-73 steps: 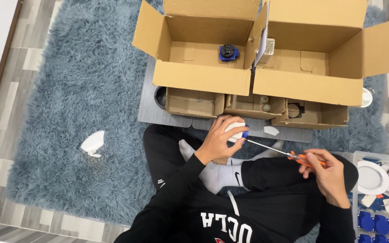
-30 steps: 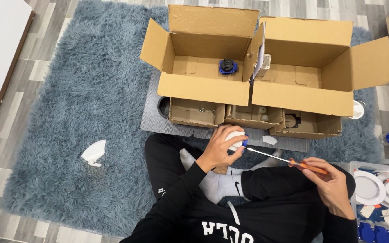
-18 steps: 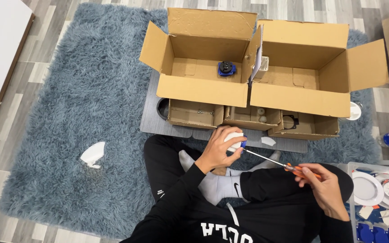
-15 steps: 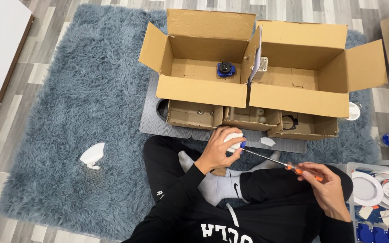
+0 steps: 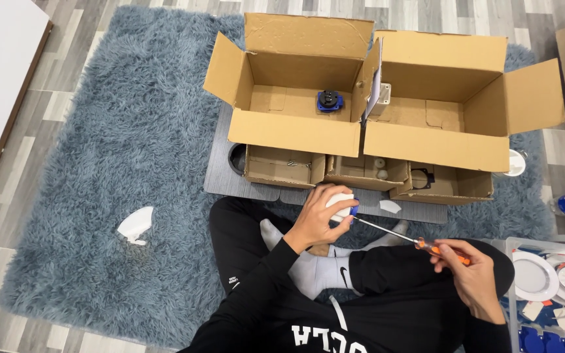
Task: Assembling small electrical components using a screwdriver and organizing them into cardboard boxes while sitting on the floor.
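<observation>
The person sits on a blue shaggy rug (image 5: 99,150) with legs crossed. Beyond the fingers of both hands stand two open cardboard boxes (image 5: 374,98) side by side, and in front of them three small cardboard trays (image 5: 367,175) on a grey board (image 5: 223,176). Nothing lies between the two hands except the tool. The left hand (image 5: 318,219) has its fingers closed around a small white and blue part (image 5: 342,204), held above the legs. The right hand (image 5: 465,274) has its fingers closed on the orange handle of a screwdriver (image 5: 420,243). The long axis of the screwdriver runs from the right fingers up and to the left, and its tip meets the blue part at the left fingers. A piece of white paper (image 5: 135,225) lies on the rug, well apart from the left fingers. A clear bin (image 5: 550,287) with white round parts stands just beside the right hand.
</observation>
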